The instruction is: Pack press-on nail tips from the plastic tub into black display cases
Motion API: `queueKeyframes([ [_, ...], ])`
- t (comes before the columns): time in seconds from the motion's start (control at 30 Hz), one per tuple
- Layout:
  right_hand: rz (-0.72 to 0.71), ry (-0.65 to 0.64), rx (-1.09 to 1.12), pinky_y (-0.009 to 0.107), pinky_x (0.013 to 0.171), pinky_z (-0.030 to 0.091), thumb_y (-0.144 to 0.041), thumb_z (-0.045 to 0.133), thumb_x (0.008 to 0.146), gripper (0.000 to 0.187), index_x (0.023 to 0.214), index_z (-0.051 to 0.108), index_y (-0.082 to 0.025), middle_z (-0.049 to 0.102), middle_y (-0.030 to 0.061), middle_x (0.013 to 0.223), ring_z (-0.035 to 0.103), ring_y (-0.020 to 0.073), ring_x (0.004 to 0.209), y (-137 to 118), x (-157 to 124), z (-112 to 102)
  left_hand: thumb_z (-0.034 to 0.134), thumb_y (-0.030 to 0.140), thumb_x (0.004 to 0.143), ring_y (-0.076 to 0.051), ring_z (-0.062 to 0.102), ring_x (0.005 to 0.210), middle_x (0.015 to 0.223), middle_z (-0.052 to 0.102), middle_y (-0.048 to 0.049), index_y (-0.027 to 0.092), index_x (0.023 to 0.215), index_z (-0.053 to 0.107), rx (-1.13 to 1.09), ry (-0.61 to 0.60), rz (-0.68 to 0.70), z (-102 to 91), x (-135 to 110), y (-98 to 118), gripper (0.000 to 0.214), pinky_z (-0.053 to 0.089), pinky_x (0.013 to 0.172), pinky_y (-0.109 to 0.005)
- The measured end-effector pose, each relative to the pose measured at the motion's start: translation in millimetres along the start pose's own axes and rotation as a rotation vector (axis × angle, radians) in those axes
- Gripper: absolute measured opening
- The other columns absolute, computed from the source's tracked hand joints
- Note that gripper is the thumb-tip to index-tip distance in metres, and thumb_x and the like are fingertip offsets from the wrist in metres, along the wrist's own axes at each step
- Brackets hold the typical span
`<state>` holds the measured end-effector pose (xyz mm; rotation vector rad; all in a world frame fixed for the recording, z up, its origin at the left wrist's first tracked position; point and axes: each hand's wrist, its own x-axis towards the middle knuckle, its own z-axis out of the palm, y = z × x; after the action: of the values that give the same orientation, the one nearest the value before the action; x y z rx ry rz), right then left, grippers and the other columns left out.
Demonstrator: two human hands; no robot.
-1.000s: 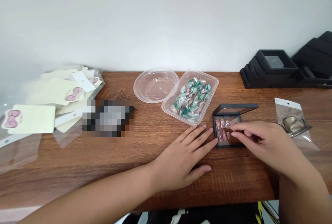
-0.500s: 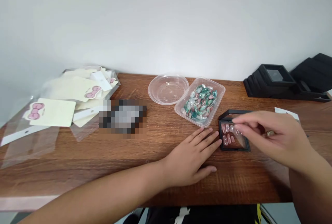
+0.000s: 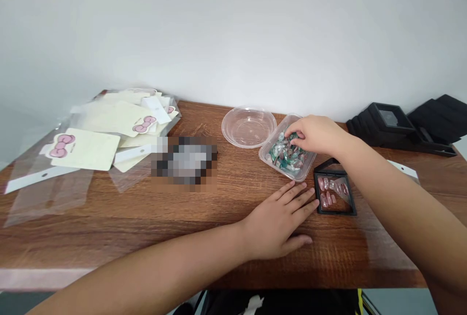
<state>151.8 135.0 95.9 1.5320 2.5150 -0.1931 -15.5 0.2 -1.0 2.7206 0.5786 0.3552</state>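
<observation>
My left hand (image 3: 280,220) lies flat on the wooden table (image 3: 146,217), fingers stretched out, fingertips just left of a small open black case (image 3: 334,195) with pink press-on nails in it. My right hand (image 3: 316,135) reaches over a clear rectangular tub (image 3: 286,157) full of green, white and pink nail pieces. Its fingers curl down into the pile, pinched together; what they hold is hidden.
A round clear lid (image 3: 248,126) sits left of the tub. Cream cards with pink bows in clear bags (image 3: 91,142) lie at the far left. A blurred dark object (image 3: 186,161) is mid-table. Black display cases (image 3: 408,122) are stacked at the back right.
My right hand left the black case and moved up and left into the tub of nail pieces. My left hand stayed flat on the table. The view shifted slightly left.
</observation>
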Motion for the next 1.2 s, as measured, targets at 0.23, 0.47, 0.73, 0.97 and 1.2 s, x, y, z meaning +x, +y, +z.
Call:
queueKeyframes([
  [0.23,0.02,-0.002,-0.05,0.032,0.063,0.038,-0.027,0.063,0.087,0.032,0.116,0.077,-0.029,0.076,0.0062,0.095,0.064,0.0214,0.077,0.4,6.9,4.3,0.039,0.058,0.104,-0.031,0.029,0.152,0.162,0.036,-0.0135,0.012,0.151,0.044,0.011,0.006,-0.005,2.0,-0.5,0.4,0.066,0.018,0.127,-0.046],
  [0.47,-0.039,-0.029,-0.018,0.031,0.057,0.031,-0.027,0.062,0.086,0.026,0.106,0.078,-0.029,0.073,0.003,0.084,0.059,0.0185,0.07,-1.7,0.1,4.9,0.04,0.057,0.104,-0.033,0.029,0.152,0.161,0.037,-0.0151,0.01,0.15,0.044,0.013,-0.001,0.002,0.7,-0.1,0.2,0.066,0.018,0.127,-0.047],
  [0.73,-0.056,-0.062,0.08,0.029,0.057,0.029,-0.02,0.062,0.083,0.017,0.088,0.077,-0.025,0.066,-0.0002,0.073,0.05,0.0137,0.06,-3.3,-4.2,0.9,0.038,0.057,0.104,-0.031,0.028,0.152,0.162,0.036,-0.0138,0.012,0.151,0.044,0.013,0.003,0.001,2.7,-0.9,0.3,0.065,0.018,0.127,-0.047],
  [0.97,-0.031,-0.204,0.268,0.029,0.058,0.031,-0.013,0.061,0.078,0.03,0.099,0.079,-0.025,0.061,-0.0039,0.064,0.045,0.0111,0.053,-3.5,-12.9,-9.0,0.038,0.056,0.105,-0.031,0.028,0.152,0.162,0.036,-0.0146,0.011,0.151,0.043,0.02,0.004,0.009,0.8,-0.9,0.4,0.065,0.017,0.127,-0.046],
  [1.2,-0.084,-0.245,0.329,0.027,0.055,0.029,-0.026,0.068,0.081,0.021,0.098,0.079,-0.023,0.053,-0.0057,0.061,0.039,0.0097,0.052,4.3,-14.4,-6.8,0.037,0.056,0.105,-0.031,0.028,0.153,0.162,0.035,-0.0138,0.011,0.152,0.042,0.029,-0.013,0.006,0.4,-0.8,0.2,0.065,0.015,0.128,-0.045],
])
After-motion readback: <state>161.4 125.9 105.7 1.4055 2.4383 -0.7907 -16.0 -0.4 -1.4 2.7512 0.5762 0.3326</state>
